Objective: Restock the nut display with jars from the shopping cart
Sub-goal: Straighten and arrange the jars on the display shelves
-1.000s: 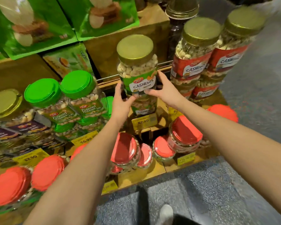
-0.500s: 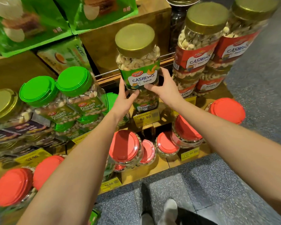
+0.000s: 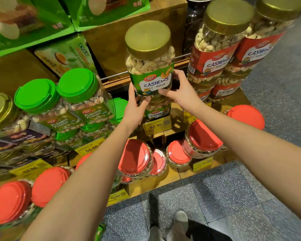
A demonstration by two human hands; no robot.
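While both arms reach out over the wooden shelves [image 3: 165, 181], the person holds a jar of salted cashews [image 3: 150, 66] between two hands at its lower end. The left hand [image 3: 135, 108] cups the jar's lower left side with the thumb pressed under the green label, and the right hand [image 3: 182, 91] grips the lower right side, fingers wrapped around the back and thumb on the front. The jar has a gold lid [image 3: 148, 38] and stands upright, its base sitting right on top of another green-labelled cashew jar [image 3: 157, 110] on the shelf; I cannot tell whether its weight rests there or in the hands. Just below that lower jar hangs a yellow price tag [image 3: 155, 125] reading 62.90. To the right, close beside the held jar, stand stacked cashew jars with red labels [image 3: 215, 54] and gold lids. To the left are pistachio jars with green lids [image 3: 76, 94], tilted toward the aisle. On the lower tier sit jars with red lids [image 3: 135, 156], some passing under the forearms. Green snack boxes [image 3: 30, 23] lean at the top left. A shoe [image 3: 180, 221] shows on the speckled floor.
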